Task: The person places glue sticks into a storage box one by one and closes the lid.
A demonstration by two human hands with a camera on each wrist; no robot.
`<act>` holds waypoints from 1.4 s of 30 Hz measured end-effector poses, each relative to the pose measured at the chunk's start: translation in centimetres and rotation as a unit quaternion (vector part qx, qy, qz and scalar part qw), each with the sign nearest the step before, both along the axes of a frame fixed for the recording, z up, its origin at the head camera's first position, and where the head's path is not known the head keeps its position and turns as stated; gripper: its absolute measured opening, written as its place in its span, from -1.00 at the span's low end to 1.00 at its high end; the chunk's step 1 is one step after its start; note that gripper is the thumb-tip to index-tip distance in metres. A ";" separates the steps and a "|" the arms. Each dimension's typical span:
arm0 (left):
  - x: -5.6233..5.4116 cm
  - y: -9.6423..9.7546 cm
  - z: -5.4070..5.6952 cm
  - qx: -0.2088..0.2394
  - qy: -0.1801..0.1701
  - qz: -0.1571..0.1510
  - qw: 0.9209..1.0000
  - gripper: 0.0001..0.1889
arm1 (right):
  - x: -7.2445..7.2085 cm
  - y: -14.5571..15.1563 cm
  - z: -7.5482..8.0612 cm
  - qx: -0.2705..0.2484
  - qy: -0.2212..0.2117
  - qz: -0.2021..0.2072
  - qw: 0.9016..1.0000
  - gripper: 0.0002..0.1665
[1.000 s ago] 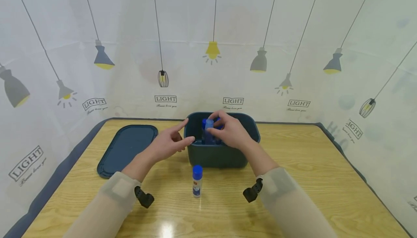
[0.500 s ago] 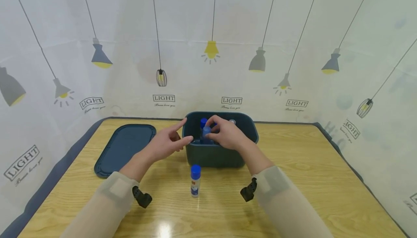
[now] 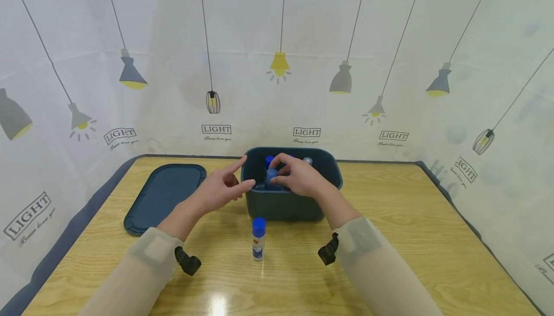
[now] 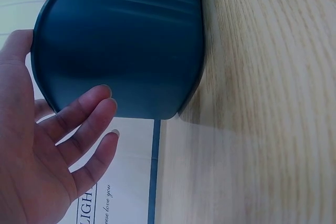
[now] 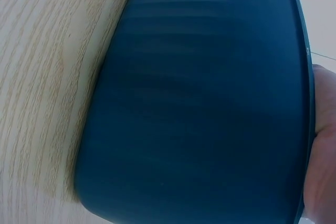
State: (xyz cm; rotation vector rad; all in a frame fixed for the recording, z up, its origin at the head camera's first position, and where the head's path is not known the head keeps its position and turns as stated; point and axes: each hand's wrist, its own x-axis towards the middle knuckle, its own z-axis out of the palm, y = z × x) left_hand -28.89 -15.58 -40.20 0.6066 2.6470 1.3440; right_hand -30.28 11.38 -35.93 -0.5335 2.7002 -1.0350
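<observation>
A dark green bin stands on the table with several blue-topped sticks inside. My right hand reaches over its near rim and pinches a light-blue-topped glue stick between thumb and fingers; the stick's lower part is hidden in the bin. Thumb and index finger of my left hand touch the bin's left end at the rim. The other fingers hang loose beside the wall in the left wrist view. In front of the bin, a glue stick with a blue cap stands upright.
To the left of the bin lies a flat dark blue-green lid. A pale cloth printed with lamps hangs behind the wooden table. In the right wrist view, the bin's ribbed wall fills most of the picture.
My right hand has lowered the glue stick deeper into the bin, shifting slightly left. A round, pale top now shows behind that hand. My left hand keeps its place at the rim.
</observation>
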 end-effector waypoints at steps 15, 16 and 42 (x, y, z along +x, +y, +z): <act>0.1 0.0 0.2 -0.008 0.001 -0.002 1.000 -0.09 | 0.1 0.2 0.1 -0.006 -0.001 -0.011 1.000 -0.57; 0.1 0.0 0.2 -0.008 0.001 -0.003 1.000 -0.09 | 0.2 0.2 0.1 -0.008 -0.001 -0.011 1.000 -0.57; -0.1 0.0 -0.3 0.013 -0.002 -0.003 1.000 -0.09 | 0.2 1.5 0.0 -0.153 0.078 -0.055 0.984 -0.41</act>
